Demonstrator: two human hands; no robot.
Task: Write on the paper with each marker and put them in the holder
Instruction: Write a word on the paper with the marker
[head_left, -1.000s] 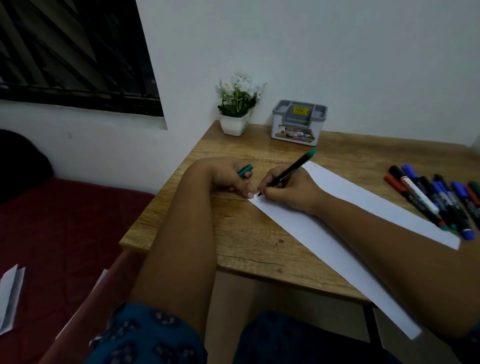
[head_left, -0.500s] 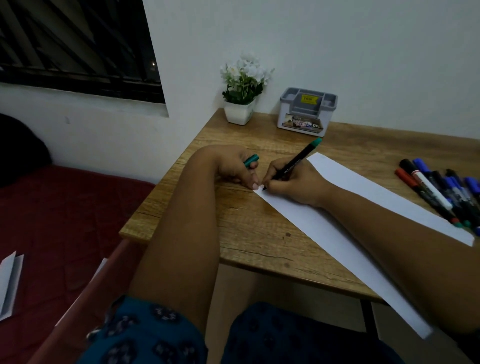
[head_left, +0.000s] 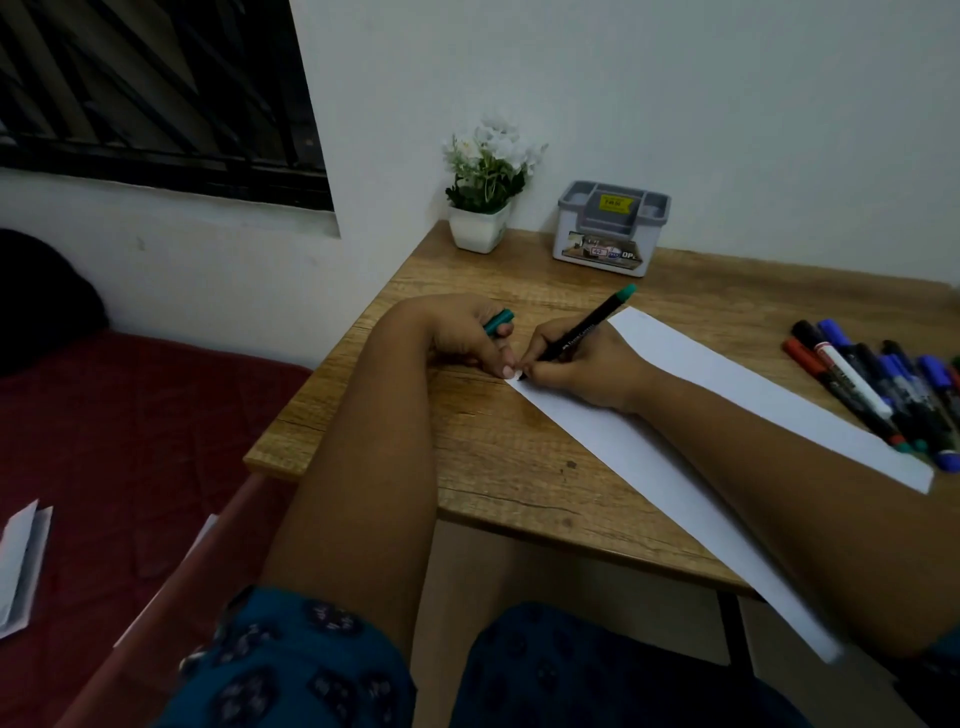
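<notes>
A white sheet of paper (head_left: 717, 395) lies slanted across the wooden desk (head_left: 498, 457). My right hand (head_left: 582, 364) grips a black marker with a green end (head_left: 587, 325), its tip down on the paper's near-left corner. My left hand (head_left: 467, 338) holds the green cap (head_left: 497, 320) in curled fingers while its fingertips press the paper's corner. A grey holder (head_left: 613, 228) stands at the back of the desk by the wall. Several markers (head_left: 883, 384), red, black, blue and green, lie in a bunch at the desk's right.
A small white pot of white flowers (head_left: 485, 197) stands left of the holder at the desk's back corner. A red bed surface (head_left: 119, 441) with folded white paper (head_left: 21, 561) lies left of the desk. The wall runs behind.
The view has drifted slightly, so the desk things sit a little to the right and higher in the picture. Both hands stay at the paper's corner with the marker tip down.
</notes>
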